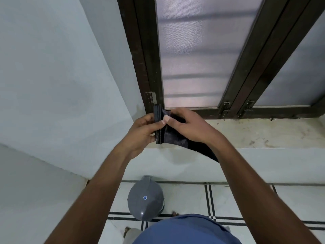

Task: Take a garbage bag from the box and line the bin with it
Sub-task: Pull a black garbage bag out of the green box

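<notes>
Both hands are raised in front of a window sill. My left hand (143, 132) grips a folded stack of black garbage bags (157, 125), held upright. My right hand (188, 127) pinches one black garbage bag (177, 139) that is partly unfolded; its loose end trails down to the right under my right wrist. The grey bin (145, 198) stands on the floor below my hands, against the wall, with its domed lid shut. No box is in view.
A stained window sill (263, 132) runs to the right, under a dark-framed window (198, 55) with frosted panes. A pale wall (52, 85) closes the left side. The floor (184, 199) is white tile with black lines. My blue shirt fills the bottom edge.
</notes>
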The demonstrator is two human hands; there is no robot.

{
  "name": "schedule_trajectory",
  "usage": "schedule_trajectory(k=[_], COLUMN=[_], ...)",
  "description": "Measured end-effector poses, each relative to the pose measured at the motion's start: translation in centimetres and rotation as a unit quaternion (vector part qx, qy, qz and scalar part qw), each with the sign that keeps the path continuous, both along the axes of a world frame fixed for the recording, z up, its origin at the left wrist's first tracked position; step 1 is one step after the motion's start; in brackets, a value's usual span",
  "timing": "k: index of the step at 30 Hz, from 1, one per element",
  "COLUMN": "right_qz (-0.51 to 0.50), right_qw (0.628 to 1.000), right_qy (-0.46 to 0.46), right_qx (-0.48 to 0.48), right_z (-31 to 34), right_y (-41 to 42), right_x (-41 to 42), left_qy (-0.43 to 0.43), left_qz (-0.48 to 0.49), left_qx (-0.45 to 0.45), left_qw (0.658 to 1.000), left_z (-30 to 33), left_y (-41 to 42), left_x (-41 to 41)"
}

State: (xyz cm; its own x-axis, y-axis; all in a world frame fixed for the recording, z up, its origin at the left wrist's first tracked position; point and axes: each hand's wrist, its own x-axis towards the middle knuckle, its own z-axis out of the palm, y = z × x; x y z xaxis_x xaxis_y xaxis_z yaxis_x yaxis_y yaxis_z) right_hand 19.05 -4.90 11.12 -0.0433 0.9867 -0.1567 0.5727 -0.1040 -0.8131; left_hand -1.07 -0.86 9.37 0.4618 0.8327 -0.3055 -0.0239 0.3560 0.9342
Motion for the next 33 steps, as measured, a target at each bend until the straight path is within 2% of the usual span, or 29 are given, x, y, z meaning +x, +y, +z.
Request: schedule_trajectory(k=[2,4,8,13,18,21,26,33], right_qz=[-0.019,-0.031,-0.033,-0.014,0.015,0.026,0.01,-0.036], right_qw=[0.999,0.999,0.997,0.999,0.997,0.998,0.998,0.988], right_qy=[0.037,0.03,0.062,0.042,0.076,0.055,0.063,0.152], right_qx=[-0.004,-0.008,-0.014,0.014,0.006,0.018,0.007,-0.007], right_z=[-0.4,-0.8,-0.8,-1.0,-1.2,-1.5,-2.6,-3.6], right_y=[0.2,0.2,0.0,0.3,0.5,0.7,0.9,0.5], right_x=[0.5,1.4,2.1,2.3,2.3,2.0,1.5,-0.9], left_qy=[0.015,0.023,-0.021,-0.011,-0.005,0.007,0.015,0.012], left_qz=[0.007,0.009,0.008,0.0,-0.014,-0.039,0.003,0.063], left_qx=[0.002,-0.015,-0.069,-0.03,-0.031,-0.031,-0.006,0.011], left_qw=[1.0,1.0,0.997,0.999,0.999,0.999,1.0,0.998], left_z=[0.1,0.0,0.2,0.1,0.0,0.2,-0.2,-0.4], left_y=[0.2,0.5,0.6,0.4,0.3,0.1,0.1,-0.2], left_x=[-0.4,-0.9,-1.2,-1.1,-1.0,-0.6,0.0,0.7])
